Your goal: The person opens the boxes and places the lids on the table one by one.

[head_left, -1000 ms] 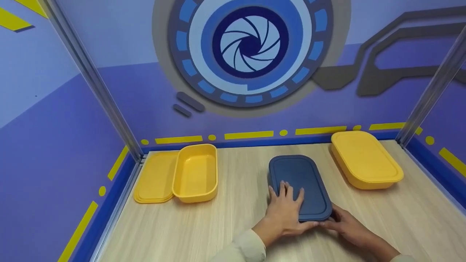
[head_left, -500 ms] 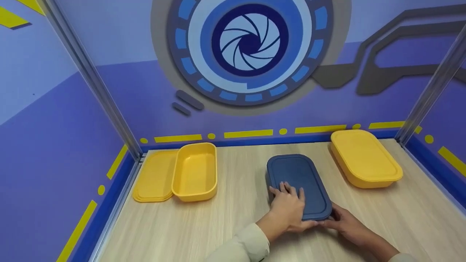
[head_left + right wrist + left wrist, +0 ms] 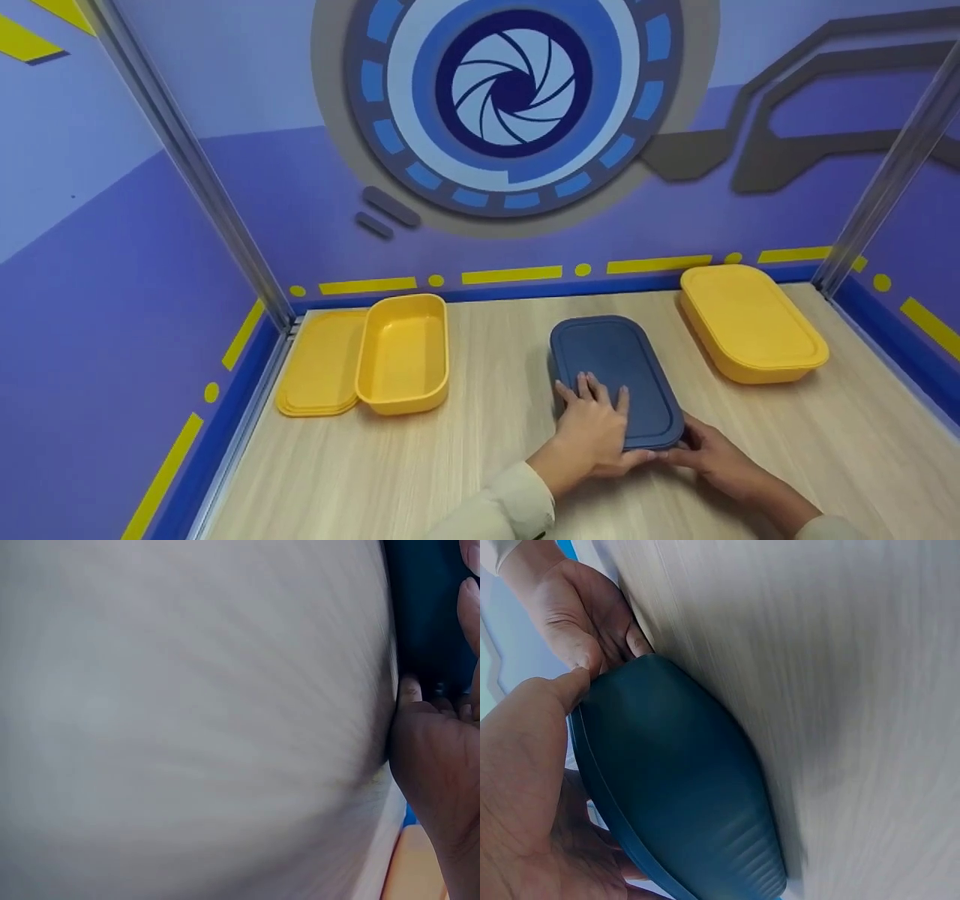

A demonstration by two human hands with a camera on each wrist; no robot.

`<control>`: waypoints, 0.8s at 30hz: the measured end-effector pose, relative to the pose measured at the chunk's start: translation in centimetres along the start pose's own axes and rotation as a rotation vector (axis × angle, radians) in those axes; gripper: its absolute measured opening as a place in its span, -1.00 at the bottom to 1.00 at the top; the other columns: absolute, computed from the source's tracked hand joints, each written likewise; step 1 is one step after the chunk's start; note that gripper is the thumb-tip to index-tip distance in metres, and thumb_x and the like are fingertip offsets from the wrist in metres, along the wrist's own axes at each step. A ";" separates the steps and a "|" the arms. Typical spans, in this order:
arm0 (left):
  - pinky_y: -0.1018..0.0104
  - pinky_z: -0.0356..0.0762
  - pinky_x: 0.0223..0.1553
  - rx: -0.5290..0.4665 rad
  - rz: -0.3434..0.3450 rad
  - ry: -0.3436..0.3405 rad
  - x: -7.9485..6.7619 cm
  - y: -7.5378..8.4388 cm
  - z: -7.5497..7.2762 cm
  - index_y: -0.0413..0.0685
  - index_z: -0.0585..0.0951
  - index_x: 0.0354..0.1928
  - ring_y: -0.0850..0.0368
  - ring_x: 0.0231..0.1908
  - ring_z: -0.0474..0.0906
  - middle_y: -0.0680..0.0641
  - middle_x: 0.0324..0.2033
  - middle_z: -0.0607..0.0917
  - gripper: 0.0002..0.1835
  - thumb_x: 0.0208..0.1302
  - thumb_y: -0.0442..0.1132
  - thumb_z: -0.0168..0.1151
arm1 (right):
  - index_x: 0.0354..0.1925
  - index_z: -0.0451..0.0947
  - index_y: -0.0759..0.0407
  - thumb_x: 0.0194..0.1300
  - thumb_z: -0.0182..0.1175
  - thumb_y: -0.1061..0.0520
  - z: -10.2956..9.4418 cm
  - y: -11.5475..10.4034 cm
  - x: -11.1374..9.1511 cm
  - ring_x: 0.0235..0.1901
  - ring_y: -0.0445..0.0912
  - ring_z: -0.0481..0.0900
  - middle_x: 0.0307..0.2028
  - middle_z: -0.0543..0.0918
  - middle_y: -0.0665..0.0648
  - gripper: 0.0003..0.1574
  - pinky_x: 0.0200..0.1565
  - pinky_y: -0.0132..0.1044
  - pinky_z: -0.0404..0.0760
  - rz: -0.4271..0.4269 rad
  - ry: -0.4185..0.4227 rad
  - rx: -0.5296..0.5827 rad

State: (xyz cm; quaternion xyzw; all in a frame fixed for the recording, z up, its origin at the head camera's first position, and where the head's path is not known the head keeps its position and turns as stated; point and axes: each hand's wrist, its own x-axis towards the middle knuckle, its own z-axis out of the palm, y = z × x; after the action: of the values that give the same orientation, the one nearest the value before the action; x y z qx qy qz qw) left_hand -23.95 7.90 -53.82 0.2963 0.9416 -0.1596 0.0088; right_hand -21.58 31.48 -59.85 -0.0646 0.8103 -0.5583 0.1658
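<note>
A dark blue lidded food container [image 3: 611,345] sits on the table, its length pointing away from me. Spread over the left part of its lid are the fingers of my left hand [image 3: 592,439], with the thumb reaching along the near rim. My right hand [image 3: 716,461] grips the near right corner, thumb at the front and fingers around the side. The left wrist view shows the container's smooth side wall [image 3: 667,765] and both thumb tips meeting near the lid's edge. In the right wrist view, the right hand [image 3: 435,765] is partly cut off beside the dark wall.
An uncovered yellow container [image 3: 401,352] stands at the left, beside flat yellow lids [image 3: 319,367] stacked together. At the back right is a yellow container with its lid on [image 3: 754,319]. Purple panels [image 3: 487,255] and metal posts [image 3: 210,195] bound the wooden table [image 3: 360,480].
My left hand has shifted slightly right over the lid, its forearm following. The right hand keeps its hold on the corner, and the container has barely moved.
</note>
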 end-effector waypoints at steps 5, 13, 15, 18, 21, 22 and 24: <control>-0.38 0.39 0.45 -0.058 0.000 0.022 0.1 -0.5 0.4 0.39 0.08 0.72 -0.25 0.63 0.24 -0.24 0.63 0.30 0.09 0.29 0.78 -0.41 | 0.73 -0.09 0.18 0.44 0.39 -0.04 0.0 -0.2 0.2 0.68 -0.03 0.12 0.71 0.01 0.36 0.21 0.19 -0.75 0.27 0.004 -0.013 0.010; -0.40 0.37 0.45 -0.086 0.008 0.062 0.1 -0.7 1.1 0.39 0.12 0.71 -0.25 0.62 0.27 -0.24 0.62 0.33 0.09 0.27 0.79 -0.43 | 0.73 -0.07 0.18 0.40 0.43 -0.02 0.2 -0.1 0.3 0.70 0.33 -0.05 0.70 0.04 0.36 0.23 0.15 -0.75 0.28 0.027 0.001 0.019; -0.40 0.37 0.45 -0.091 0.011 0.067 0.1 -0.8 1.1 0.39 0.12 0.71 -0.26 0.62 0.26 -0.24 0.62 0.33 0.09 0.28 0.78 -0.44 | 0.73 -0.06 0.19 0.40 0.42 -0.02 0.2 -0.1 0.3 0.69 0.32 -0.04 0.70 0.06 0.37 0.22 0.16 -0.74 0.29 0.018 0.003 0.011; -0.40 0.37 0.45 -0.097 0.014 0.069 0.2 -0.8 1.1 0.40 0.11 0.71 -0.26 0.62 0.26 -0.24 0.62 0.33 0.09 0.28 0.78 -0.45 | 0.72 -0.04 0.20 0.41 0.42 -0.02 0.2 -0.1 0.3 0.68 0.31 -0.03 0.70 0.07 0.36 0.21 0.17 -0.74 0.28 0.016 0.009 0.000; -0.39 0.37 0.46 -0.118 0.017 0.073 0.1 -0.9 0.9 0.42 0.12 0.71 -0.25 0.62 0.27 -0.24 0.62 0.33 0.08 0.27 0.78 -0.44 | 0.72 -0.03 0.20 0.40 0.43 -0.03 0.1 -0.2 0.2 0.69 0.29 -0.02 0.70 0.09 0.35 0.21 0.16 -0.74 0.27 0.033 0.018 -0.009; -0.39 0.37 0.46 -0.126 0.018 0.073 0.1 -0.9 0.8 0.42 0.12 0.70 -0.25 0.62 0.27 -0.24 0.62 0.33 0.08 0.27 0.78 -0.43 | 0.72 -0.02 0.19 0.40 0.43 -0.04 0.1 -0.2 0.2 0.69 0.29 0.00 0.70 0.09 0.34 0.20 0.16 -0.74 0.27 0.041 0.019 -0.014; -0.38 0.38 0.46 -0.133 0.019 0.074 0.0 -1.0 0.8 0.42 0.12 0.70 -0.24 0.62 0.28 -0.24 0.62 0.33 0.08 0.27 0.79 -0.44 | 0.71 -0.01 0.19 0.40 0.43 -0.06 0.0 -0.3 0.1 0.69 0.30 0.02 0.69 0.11 0.34 0.20 0.15 -0.73 0.27 0.052 0.024 -0.024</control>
State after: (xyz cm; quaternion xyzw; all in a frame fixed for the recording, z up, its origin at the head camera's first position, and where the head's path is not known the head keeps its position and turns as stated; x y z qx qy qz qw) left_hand -24.60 6.93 -54.25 0.3098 0.9469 -0.0856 -0.0048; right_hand -21.69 31.31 -59.61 -0.0391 0.8204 -0.5446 0.1698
